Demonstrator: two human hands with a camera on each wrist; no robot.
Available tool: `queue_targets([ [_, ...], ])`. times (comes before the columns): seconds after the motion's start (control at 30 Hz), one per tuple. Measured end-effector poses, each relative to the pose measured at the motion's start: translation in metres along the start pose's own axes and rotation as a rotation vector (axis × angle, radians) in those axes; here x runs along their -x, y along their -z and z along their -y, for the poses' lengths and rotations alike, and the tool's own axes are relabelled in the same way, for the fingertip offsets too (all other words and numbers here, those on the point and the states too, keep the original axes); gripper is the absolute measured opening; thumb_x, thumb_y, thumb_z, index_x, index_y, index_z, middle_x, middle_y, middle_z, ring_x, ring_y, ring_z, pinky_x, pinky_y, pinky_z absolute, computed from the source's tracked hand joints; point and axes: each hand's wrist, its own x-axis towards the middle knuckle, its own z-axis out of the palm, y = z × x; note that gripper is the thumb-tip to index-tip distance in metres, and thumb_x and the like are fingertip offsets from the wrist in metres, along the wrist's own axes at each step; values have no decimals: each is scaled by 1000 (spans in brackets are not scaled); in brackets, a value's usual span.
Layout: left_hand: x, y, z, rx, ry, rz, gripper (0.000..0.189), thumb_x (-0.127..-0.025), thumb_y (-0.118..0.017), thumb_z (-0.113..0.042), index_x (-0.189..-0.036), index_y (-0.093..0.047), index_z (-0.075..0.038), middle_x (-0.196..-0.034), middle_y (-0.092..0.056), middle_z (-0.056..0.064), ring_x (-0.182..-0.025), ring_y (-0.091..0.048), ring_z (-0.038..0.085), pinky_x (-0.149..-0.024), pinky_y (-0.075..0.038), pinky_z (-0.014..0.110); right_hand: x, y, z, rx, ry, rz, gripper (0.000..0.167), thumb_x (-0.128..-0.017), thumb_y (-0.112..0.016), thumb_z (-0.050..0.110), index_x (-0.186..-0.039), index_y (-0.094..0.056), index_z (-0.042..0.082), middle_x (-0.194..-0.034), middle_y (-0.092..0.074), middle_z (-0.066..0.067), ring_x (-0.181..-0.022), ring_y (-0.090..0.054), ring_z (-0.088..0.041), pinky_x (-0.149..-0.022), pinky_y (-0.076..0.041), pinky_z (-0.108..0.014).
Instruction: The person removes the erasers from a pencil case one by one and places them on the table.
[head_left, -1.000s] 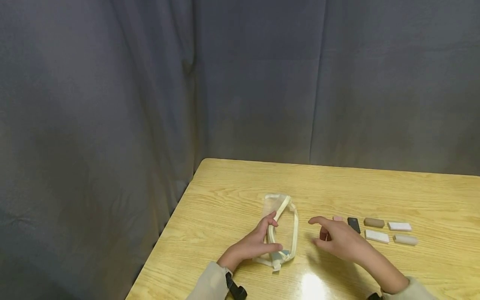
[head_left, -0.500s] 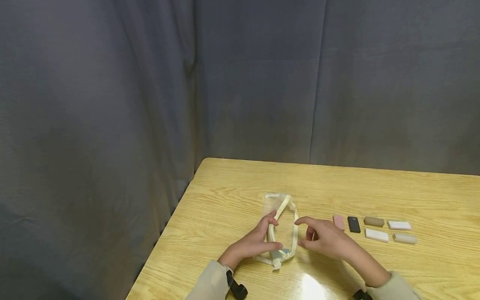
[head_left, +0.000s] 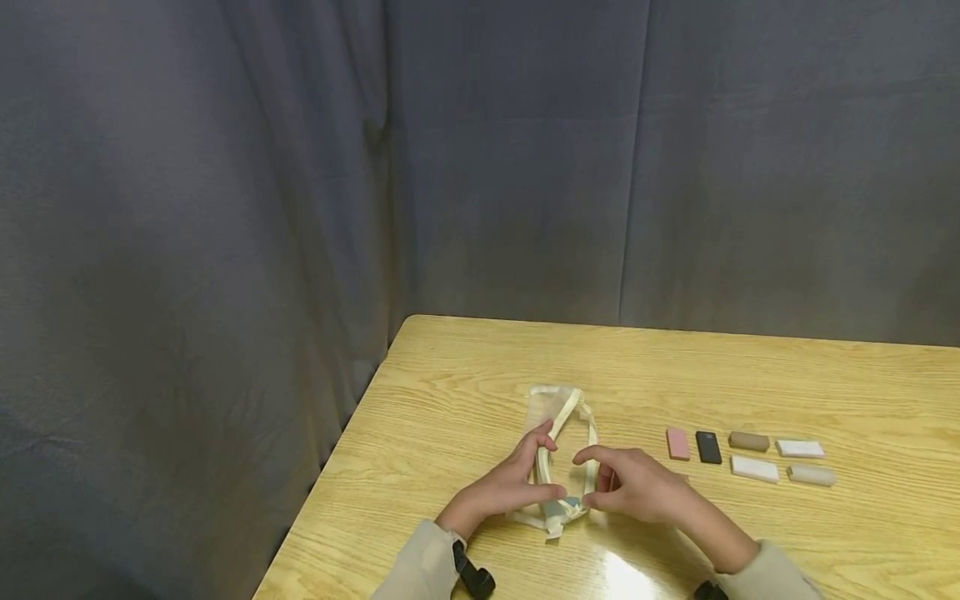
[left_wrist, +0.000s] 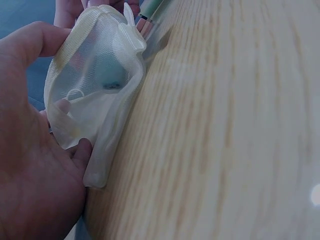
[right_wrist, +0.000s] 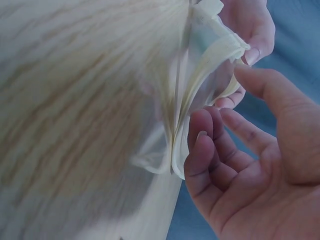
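Note:
A pale mesh pouch (head_left: 564,406) with cream edging lies on the table, its mouth held apart. My left hand (head_left: 510,483) grips the near-left edge, fingers on one side and thumb reaching over the opening. Inside the mesh shows a blue-green piece (left_wrist: 111,75). My right hand (head_left: 637,483) is at the pouch's right edge, forefinger over the mouth and thumb low by the rim. In the right wrist view a gap shows between its thumb and fingertips, and the other fingers bend in beside the cream edging (right_wrist: 202,75).
To the right on the wooden table (head_left: 465,375) lie small blocks: a pink one (head_left: 678,443), a black one (head_left: 708,447), a brown roll (head_left: 748,442), a white block (head_left: 754,468), another white block (head_left: 800,449) and a beige roll (head_left: 812,475). Grey curtains (head_left: 510,167) hang behind.
My right hand has moved left from beside the small blocks to the pouch's right edge, uncovering the pink block. My left hand keeps its grip on the pouch.

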Motion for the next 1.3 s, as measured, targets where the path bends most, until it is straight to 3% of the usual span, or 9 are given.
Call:
queue_targets([
  [0.67,-1,1,3,-20,-20,22,55,-95,-66,-36,-131,-32,-14,-170,-2,-3,-154,-5,36,-115,-24,66,-10,-5,-2,-25,-21,36,45,-89,-77,27,-125,-62,4,-76,-61,11,-64,-54,-2,-61,-47,-23],
  [1.0,0,0,2,-20,-13,22,57,-93,-68,-37,-132,-32,-15,-170,-2,-3,-154,-7,38,-114,-25,67,-12,-3,-1,-36,-42,110,38,-87,-78,24,-119,-65,6,-73,-59,10,-63,-51,-2,-60,-45,-22],
  [1.3,0,-1,1,-21,11,23,58,-92,-68,-40,-132,-33,-17,-170,-2,-8,-154,-8,34,-114,-26,65,-13,-6,-3,-60,-11,142,35,-87,-78,17,-118,-66,6,-74,-59,10,-65,-52,-2,-61,-48,-22],
])
